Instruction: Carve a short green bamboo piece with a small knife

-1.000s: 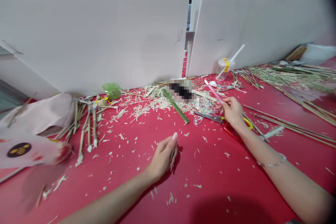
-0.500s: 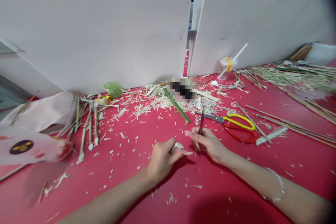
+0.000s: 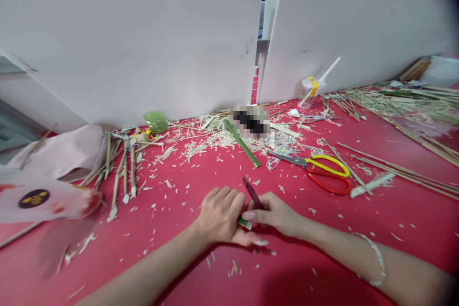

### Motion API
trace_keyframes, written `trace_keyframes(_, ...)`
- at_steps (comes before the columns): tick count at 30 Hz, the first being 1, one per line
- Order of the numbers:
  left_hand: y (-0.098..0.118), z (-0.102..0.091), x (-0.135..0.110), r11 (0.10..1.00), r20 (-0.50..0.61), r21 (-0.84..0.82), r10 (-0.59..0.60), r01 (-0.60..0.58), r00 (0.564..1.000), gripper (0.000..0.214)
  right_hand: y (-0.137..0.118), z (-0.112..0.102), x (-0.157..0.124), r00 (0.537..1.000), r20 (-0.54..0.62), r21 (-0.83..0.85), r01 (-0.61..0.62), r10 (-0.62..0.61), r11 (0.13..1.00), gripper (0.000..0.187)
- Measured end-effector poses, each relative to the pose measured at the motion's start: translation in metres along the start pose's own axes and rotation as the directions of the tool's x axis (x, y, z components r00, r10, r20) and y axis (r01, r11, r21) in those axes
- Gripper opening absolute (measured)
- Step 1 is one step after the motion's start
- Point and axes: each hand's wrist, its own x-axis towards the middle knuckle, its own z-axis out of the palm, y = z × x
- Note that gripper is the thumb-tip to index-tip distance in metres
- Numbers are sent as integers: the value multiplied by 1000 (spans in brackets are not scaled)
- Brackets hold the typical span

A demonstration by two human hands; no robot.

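Observation:
Low over the red table [image 3: 179,263], my left hand [image 3: 220,215] is closed around a short piece of green bamboo [image 3: 245,223]. Only its pale-edged end shows past the fingers; the rest is hidden in my palm. My right hand [image 3: 278,215] grips a dark narrow carving knife [image 3: 253,193], its blade pointing up and to the left. The right thumb lies on the bamboo's end, and both hands are touching or nearly so. Where the knife's edge meets the bamboo cannot be made out.
Scissors [image 3: 328,172] with yellow and red handles lie beyond my right hand. A green bamboo strip [image 3: 242,143] rests by a shavings pile. Carved sticks [image 3: 124,172] and a pink cloth [image 3: 64,150] are at left, a plastic cup [image 3: 310,93] by the white boards [image 3: 143,48].
The knife has gone from upright to leaning left as my right hand moved left to the bamboo. My left hand has turned over, bringing the bamboo's green side into view.

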Motion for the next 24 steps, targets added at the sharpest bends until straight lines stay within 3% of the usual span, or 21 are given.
trace_keyframes(2,0,2,-1,997,25,-31,-72,73,997,76,0,-1,0,999,-42,12,-15,15,1000,41)
trace_keyframes(5,-3,8,-6,982,-76,-50,-184,180,980,68,0,-8,4,990,-123,133,-54,70,990,37)
trace_keyframes(7,-4,14,-11,934,-155,-125,-352,335,923,54,0,-14,7,977,-199,221,-31,77,975,36)
trace_keyframes(8,-4,16,-13,871,-149,-204,-478,446,866,48,0,-16,9,969,-237,253,-9,71,967,37)
trace_keyframes(9,-3,19,-14,771,-108,-302,-612,561,783,43,0,-17,10,961,-268,274,12,64,962,37)
trace_keyframes(11,1,22,-13,498,132,-521,-755,693,642,41,0,-15,11,952,-300,276,33,54,961,37)
trace_keyframes(12,3,22,-11,352,286,-605,-741,714,608,43,1,-12,10,952,-301,254,33,47,967,37)
trace_keyframes(14,8,21,-7,105,517,-684,-629,722,581,45,5,-4,8,959,-281,171,23,26,985,37)
trace_keyframes(16,12,17,-2,-28,572,-707,-611,707,547,42,8,1,7,959,-283,69,33,-12,997,36)
trace_keyframes(18,14,16,-1,-38,476,-765,-706,643,525,37,7,-3,11,935,-344,-30,82,-87,996,36)
trace_keyframes(21,15,18,-6,16,337,-829,-783,559,522,34,-8,-34,31,840,-450,-231,219,-303,948,41)
trace_keyframes(24,17,21,-11,33,355,-816,-760,577,545,32,-31,-75,60,670,-483,-553,266,-564,790,36)
